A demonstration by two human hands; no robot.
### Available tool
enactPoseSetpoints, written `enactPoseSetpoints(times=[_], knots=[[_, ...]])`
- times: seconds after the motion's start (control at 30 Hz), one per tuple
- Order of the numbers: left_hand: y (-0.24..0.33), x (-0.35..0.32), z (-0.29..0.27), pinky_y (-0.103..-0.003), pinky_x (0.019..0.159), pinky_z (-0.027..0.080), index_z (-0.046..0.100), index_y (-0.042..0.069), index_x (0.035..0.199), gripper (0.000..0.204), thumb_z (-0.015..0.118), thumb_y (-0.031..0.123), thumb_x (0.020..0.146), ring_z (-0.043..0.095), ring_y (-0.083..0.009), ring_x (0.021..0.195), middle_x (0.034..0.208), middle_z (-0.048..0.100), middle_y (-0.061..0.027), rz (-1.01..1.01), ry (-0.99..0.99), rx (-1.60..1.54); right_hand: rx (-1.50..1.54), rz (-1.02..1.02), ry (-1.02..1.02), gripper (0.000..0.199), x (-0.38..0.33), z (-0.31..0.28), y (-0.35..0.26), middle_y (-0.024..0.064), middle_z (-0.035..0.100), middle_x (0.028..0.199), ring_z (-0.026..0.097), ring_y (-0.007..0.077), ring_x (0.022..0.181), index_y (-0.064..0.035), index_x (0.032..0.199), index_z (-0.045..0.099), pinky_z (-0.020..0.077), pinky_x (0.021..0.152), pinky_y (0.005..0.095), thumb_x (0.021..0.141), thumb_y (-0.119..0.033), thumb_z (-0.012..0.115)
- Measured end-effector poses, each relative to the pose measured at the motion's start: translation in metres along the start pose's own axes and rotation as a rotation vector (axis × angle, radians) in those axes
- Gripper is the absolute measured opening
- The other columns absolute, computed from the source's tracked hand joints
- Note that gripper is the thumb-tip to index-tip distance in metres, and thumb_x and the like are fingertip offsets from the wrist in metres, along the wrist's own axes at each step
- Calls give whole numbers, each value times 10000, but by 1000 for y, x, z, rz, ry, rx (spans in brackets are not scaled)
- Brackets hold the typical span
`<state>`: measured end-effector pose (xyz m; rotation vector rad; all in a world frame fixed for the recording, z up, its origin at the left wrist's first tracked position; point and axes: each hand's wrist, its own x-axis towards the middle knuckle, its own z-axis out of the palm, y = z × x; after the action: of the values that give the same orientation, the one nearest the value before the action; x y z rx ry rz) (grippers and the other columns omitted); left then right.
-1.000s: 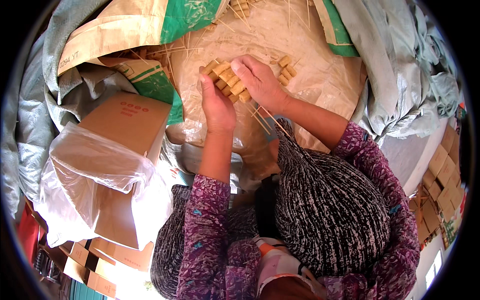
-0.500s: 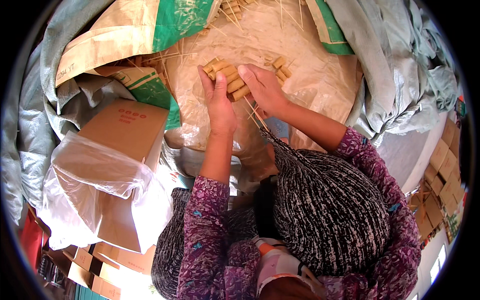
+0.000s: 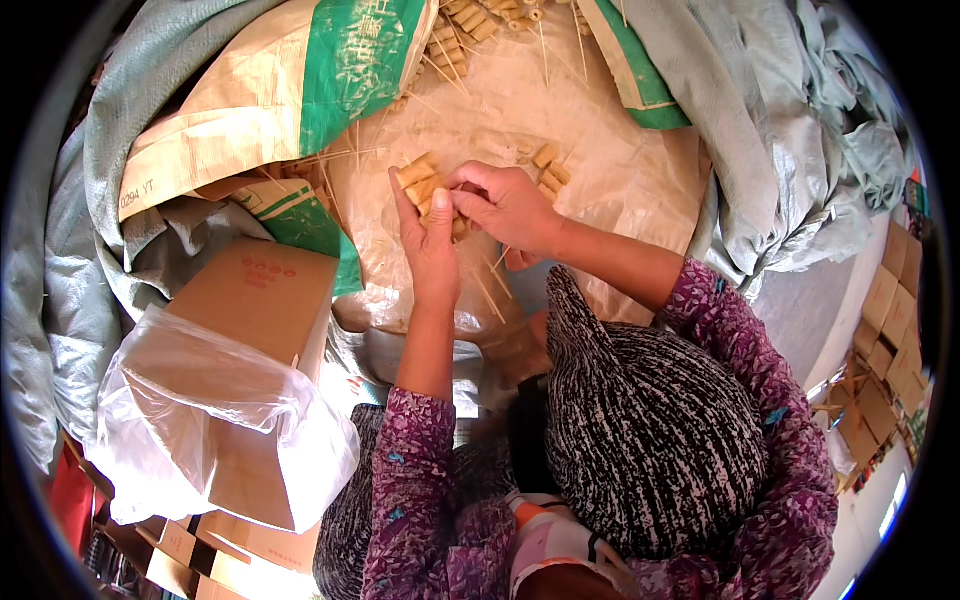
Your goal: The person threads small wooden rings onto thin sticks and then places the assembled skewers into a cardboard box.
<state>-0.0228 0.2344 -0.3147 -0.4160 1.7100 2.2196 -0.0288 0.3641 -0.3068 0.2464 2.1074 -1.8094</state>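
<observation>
My left hand (image 3: pixel 432 248) is closed around a bunch of tan rolled pieces (image 3: pixel 418 176) threaded on thin wooden skewers (image 3: pixel 487 292). Its thumb presses across the rolls, and the bare stick ends point down toward my lap. My right hand (image 3: pixel 515 212) curls against the bunch's right side, thumb and forefinger pinched together; what lies between them is hidden. Just beyond the right hand, another skewer of rolls (image 3: pixel 550 172) lies on the crinkled tan sheet (image 3: pixel 620 200).
More skewered rolls (image 3: pixel 447 50) lie at the far edge. Paper sacking with a green band (image 3: pixel 350 60) and grey woven cloth (image 3: pixel 740 130) surround the sheet. A cardboard box (image 3: pixel 250 290), partly wrapped in clear plastic (image 3: pixel 180 400), stands at left. Stacked cartons (image 3: pixel 885 300) are at far right.
My right hand has curled inward over the rolls, covering more of them. The bunch has tilted in my left hand. The whole view has shifted slightly.
</observation>
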Motion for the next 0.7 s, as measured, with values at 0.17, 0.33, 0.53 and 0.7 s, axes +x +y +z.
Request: enactPoseSetpoints(times=[0.17,0.33,0.53,0.7], knots=[[11,7,-7,-404,812,533,399,78,1374,452,510,255,973,611,-246,1037,1235,557,-102,-149,55,-227,-377,-97,301,261,54,-44,8,94,660,816,628,229,727,-52,934,653,497,654,346,890,-302,596],[3,13,-27,-427,788,541,414,107,1353,430,516,267,967,623,-271,1035,1213,578,-104,-179,27,-269,-902,-119,416,322,119,-61,4,125,676,947,658,306,897,-53,996,624,516,755,422,866,-347,601],[1,3,-14,-345,731,536,462,80,1310,380,526,237,970,628,-197,945,1130,608,-71,-253,-17,-270,-1228,-124,296,392,163,-55,-11,131,676,986,653,282,951,-24,1087,570,518,771,422,865,-346,589],[-4,1,-19,-343,761,534,461,75,1313,390,534,215,956,629,-205,959,1140,606,-80,-266,-43,-319,-1204,-59,282,292,161,-72,-11,124,679,978,648,280,959,-83,1070,607,513,785,428,860,-282,572]])
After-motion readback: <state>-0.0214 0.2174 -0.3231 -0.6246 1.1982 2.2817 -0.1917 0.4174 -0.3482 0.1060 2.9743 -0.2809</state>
